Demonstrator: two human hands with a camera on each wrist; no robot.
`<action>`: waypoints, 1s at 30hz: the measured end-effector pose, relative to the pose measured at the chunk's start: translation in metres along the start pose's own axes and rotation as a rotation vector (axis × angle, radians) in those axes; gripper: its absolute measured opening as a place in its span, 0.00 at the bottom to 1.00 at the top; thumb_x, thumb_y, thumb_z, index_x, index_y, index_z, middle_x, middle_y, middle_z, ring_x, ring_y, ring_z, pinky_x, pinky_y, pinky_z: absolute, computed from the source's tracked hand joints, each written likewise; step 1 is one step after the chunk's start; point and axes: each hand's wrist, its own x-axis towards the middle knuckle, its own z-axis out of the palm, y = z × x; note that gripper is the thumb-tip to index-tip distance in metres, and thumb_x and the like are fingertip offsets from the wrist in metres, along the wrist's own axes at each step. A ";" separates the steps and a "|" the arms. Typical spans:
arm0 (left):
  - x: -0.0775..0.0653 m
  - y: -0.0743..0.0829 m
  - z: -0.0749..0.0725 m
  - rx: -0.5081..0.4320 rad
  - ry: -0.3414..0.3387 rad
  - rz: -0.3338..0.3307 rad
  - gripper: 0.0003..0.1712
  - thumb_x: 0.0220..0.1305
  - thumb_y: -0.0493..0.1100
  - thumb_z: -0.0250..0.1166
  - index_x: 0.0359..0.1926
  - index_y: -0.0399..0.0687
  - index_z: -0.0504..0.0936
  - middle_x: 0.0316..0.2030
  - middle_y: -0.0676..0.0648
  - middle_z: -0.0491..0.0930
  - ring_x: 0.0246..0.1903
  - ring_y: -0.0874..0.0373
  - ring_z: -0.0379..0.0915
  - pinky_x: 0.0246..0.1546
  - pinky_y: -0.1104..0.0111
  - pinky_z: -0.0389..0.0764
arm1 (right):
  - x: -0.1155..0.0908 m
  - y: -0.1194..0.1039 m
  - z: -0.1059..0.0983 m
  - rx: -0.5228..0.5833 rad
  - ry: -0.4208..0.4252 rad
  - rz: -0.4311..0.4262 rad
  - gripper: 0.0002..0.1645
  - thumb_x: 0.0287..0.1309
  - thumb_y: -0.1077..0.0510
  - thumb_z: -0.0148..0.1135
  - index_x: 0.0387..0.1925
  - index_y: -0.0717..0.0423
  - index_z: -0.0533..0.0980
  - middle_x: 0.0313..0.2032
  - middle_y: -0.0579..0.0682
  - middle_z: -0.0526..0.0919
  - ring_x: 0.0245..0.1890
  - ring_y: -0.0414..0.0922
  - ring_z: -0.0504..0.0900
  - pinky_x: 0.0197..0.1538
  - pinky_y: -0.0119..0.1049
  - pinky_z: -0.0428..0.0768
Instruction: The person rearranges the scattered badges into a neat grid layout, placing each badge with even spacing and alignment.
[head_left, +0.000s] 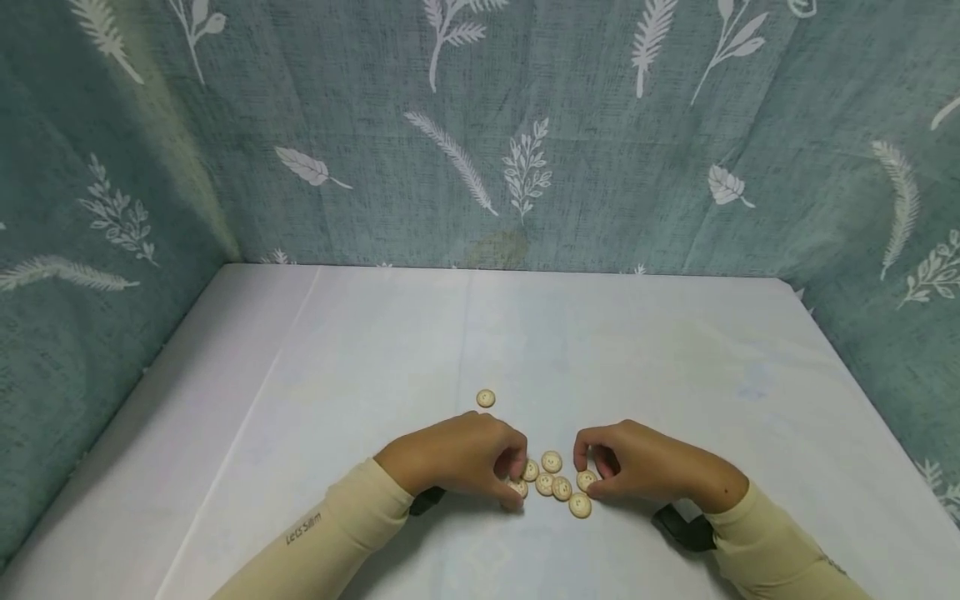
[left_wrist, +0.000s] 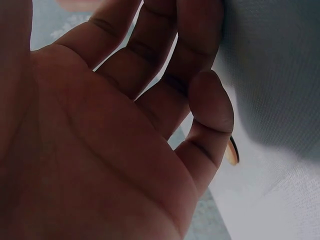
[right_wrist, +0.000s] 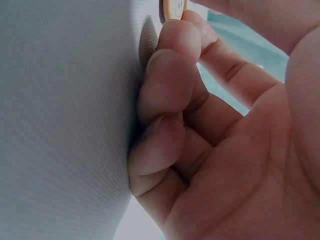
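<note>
Small round pale wooden buttons lie on a white table, several of them in a loose cluster between the hands. In the head view, my left hand (head_left: 468,454) pinches a button (head_left: 520,488) at the cluster's left side. My right hand (head_left: 645,462) grips another button (head_left: 587,480) between thumb and index finger at the right side. In the right wrist view this button (right_wrist: 175,9) stands at the top edge by the fingertips, with the other fingers (right_wrist: 167,82) curled on the table. The left wrist view shows the palm (left_wrist: 100,140), while its pinching fingertips are out of frame.
A lone button (head_left: 486,398) lies beyond the left hand. Between the hands are loose buttons, including one at the back (head_left: 552,462) and one in front (head_left: 580,505). Green leaf-patterned cloth (head_left: 480,150) walls the white table (head_left: 360,333) at the back and sides.
</note>
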 end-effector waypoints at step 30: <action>0.000 0.003 0.004 0.094 0.022 -0.015 0.17 0.48 0.54 0.80 0.28 0.59 0.77 0.21 0.63 0.72 0.22 0.71 0.66 0.27 0.76 0.70 | 0.001 0.002 0.003 -0.017 0.015 0.001 0.13 0.53 0.60 0.72 0.36 0.43 0.76 0.20 0.36 0.72 0.20 0.30 0.69 0.27 0.27 0.71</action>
